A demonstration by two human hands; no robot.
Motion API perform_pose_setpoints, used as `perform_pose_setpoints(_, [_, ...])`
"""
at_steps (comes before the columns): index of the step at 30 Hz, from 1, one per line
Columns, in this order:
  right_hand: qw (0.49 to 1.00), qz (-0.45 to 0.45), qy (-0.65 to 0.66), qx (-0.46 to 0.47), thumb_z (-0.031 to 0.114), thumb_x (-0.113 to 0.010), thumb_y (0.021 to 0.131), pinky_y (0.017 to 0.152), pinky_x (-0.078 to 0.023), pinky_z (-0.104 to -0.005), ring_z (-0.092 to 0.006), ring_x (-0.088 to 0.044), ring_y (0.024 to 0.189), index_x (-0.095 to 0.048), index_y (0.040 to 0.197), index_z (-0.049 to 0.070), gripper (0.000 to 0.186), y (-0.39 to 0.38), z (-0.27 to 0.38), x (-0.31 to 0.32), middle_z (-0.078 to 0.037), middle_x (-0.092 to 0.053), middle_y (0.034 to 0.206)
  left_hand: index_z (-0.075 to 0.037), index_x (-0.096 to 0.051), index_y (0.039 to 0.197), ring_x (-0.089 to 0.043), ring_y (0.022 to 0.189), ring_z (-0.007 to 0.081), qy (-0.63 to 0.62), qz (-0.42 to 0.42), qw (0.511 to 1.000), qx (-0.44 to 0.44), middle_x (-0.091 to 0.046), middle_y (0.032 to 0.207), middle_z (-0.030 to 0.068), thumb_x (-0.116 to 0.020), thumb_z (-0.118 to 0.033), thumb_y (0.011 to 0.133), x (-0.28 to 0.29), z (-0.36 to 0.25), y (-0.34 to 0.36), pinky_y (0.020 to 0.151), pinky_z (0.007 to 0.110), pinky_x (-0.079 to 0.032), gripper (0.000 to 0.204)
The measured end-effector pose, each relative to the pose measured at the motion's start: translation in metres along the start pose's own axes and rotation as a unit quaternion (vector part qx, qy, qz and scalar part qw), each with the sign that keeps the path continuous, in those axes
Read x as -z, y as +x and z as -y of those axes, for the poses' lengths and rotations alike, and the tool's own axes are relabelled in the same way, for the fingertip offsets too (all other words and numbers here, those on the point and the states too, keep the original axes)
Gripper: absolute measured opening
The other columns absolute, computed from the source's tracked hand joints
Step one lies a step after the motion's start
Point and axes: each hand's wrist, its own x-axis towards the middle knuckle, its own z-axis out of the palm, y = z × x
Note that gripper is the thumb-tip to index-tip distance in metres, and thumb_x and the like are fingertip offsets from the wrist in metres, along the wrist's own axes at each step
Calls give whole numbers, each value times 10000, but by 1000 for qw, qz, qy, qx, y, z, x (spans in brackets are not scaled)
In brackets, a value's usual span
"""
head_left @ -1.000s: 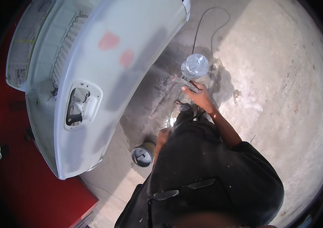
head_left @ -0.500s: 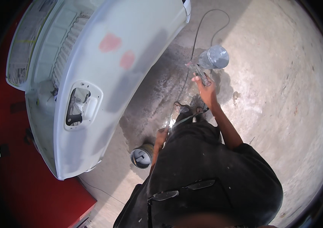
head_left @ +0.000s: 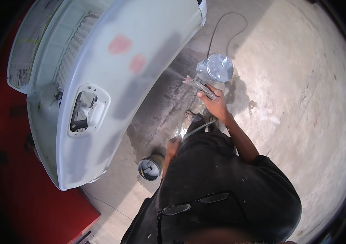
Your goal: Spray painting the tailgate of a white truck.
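My right hand (head_left: 215, 103) is closed round the handle of a spray gun (head_left: 203, 88), which carries a large grey paint cup (head_left: 215, 68) on its far side. A pale jet of mist leaves the reddish-stained nozzle toward the lower edge of a white car body panel (head_left: 140, 49). Grey patches and two pink patches mark the panel, which has a cut-out opening near its near end. Low beside my dark shirt, my left hand (head_left: 173, 147) appears closed on a hose (head_left: 199, 128); its fingers are partly hidden.
A metal can (head_left: 150, 167) with something pale inside stands on the concrete floor (head_left: 295, 101) left of my left forearm. A dark hose loop (head_left: 232, 14) lies beyond the paint cup. At lower left is a red surface (head_left: 55, 211). My feet stand on wet-looking floor.
My right hand has brought the spray gun and its cup left and slightly nearer, turning the nozzle toward the panel. Mist now shows at the nozzle. My left hand has hardly moved.
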Motion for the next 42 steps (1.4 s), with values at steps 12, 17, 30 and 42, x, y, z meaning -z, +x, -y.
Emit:
perform_pose_setpoints(12, [991,-122,-4,-50,405,-719,958,634,-403,-267,-65,-438,698,-681,1074,27,397,8,11,19,63,-500,713,77,-718,1034,-584,812,132,-12,0,1000,26,-705,882,75,-629,-499,982,5,-11,1,762,344,-492,585])
perform_pose_setpoints(17, [1000,-14,-2,10,347,-749,935,655,-437,-254,-72,-456,694,-694,1156,40,382,-6,10,9,3,-576,740,82,-714,1015,-573,804,134,0,6,999,33,-696,856,82,-635,-502,975,-3,-20,1,760,341,-487,592])
perform_pose_setpoints(30, [998,-15,55,2,385,-709,972,657,-451,-255,-60,-532,721,-699,1143,0,421,-2,11,10,28,-638,802,78,-718,1014,-618,848,155,-29,-5,1000,4,-714,902,108,-640,-440,971,-5,-18,-13,794,348,-493,525])
perform_pose_setpoints(42, [998,6,9,65,313,-738,950,603,-422,-260,-84,-455,645,-666,1072,36,310,-12,31,-2,3,-545,681,80,-718,1003,-606,824,159,-8,0,1000,28,-706,873,113,-642,-471,968,0,-11,-1,784,358,-490,558])
